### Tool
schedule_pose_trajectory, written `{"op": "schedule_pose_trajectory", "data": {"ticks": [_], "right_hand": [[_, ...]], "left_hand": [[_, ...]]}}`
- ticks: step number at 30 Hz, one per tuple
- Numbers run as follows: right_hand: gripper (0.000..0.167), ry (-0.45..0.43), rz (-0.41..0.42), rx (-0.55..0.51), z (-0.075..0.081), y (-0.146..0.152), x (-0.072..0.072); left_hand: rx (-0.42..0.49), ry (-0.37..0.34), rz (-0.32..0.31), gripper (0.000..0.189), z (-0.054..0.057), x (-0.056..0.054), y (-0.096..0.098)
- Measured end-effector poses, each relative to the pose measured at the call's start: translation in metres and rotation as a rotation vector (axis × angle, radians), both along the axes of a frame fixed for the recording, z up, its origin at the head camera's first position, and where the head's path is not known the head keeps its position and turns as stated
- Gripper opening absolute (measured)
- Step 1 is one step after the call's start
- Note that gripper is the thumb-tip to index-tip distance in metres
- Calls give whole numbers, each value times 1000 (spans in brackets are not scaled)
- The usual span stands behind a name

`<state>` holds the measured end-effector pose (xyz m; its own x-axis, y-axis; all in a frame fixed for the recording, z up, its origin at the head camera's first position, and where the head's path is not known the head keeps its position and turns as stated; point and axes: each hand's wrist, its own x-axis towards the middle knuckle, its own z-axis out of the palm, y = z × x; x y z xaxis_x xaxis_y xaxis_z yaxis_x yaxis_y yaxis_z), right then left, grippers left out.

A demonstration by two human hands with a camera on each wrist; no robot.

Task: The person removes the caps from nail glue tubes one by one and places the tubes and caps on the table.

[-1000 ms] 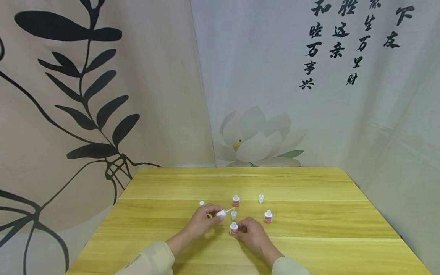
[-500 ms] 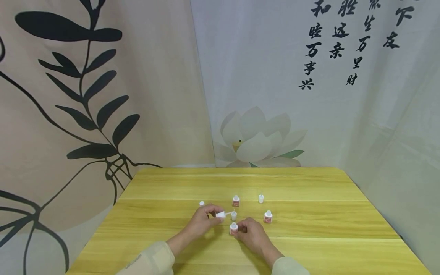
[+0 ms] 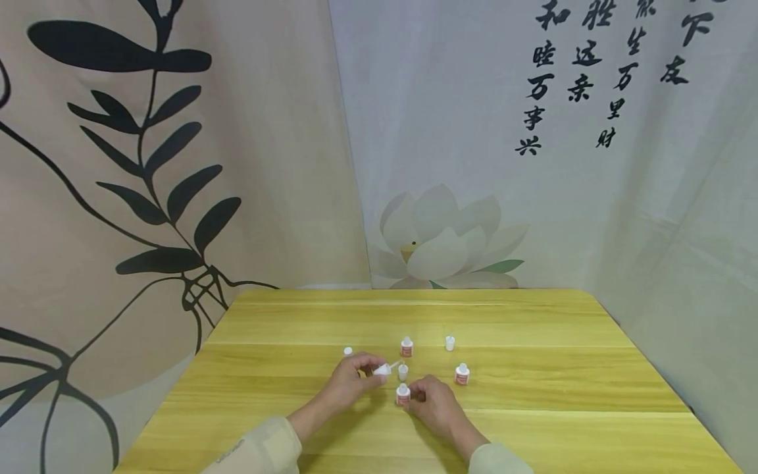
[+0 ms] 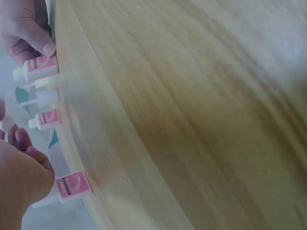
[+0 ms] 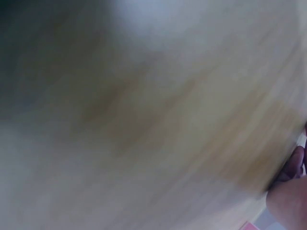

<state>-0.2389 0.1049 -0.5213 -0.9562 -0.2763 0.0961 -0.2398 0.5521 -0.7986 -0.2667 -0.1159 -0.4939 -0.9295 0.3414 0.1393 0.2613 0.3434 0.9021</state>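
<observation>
My left hand (image 3: 355, 375) pinches a white cap (image 3: 383, 370) with a thin applicator stick pointing right and slightly up. The stick's tip is above another white cap (image 3: 403, 372), which stands upside down on the table. With curled fingers, my right hand (image 3: 435, 403) holds a small white bottle (image 3: 403, 395) with a red label, standing upright at the front. In the left wrist view, the thumb of the right hand (image 4: 29, 33) lies against that bottle (image 4: 41, 68). Upright sticks show on the inverted caps (image 4: 47, 98) there. The right wrist view catches only part of the right hand (image 5: 290, 196).
Behind stands another red-labelled bottle (image 3: 406, 347), and a similar bottle (image 3: 462, 374) is to the right. An inverted white cap (image 3: 450, 343) stands at the back right. One bottle (image 3: 347, 351) is mostly hidden behind my left hand. The wooden table (image 3: 562, 382) meets a printed curtain (image 3: 284, 164).
The stick on the cap in my left hand has dipped and then tilted partly back up. The right hand and the bottles have stayed in place.
</observation>
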Motion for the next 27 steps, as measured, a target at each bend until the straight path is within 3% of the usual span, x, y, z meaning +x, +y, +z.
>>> {"op": "schedule_pose_trajectory", "data": {"ticks": [19, 27], "right_hand": [[14, -2, -2, -7, -1, 0, 0], [15, 11, 3, -8, -1, 0, -1]], "left_hand": [[34, 8, 4, 29, -1, -1, 1], [17, -1, 4, 22, 0, -1, 2]]}}
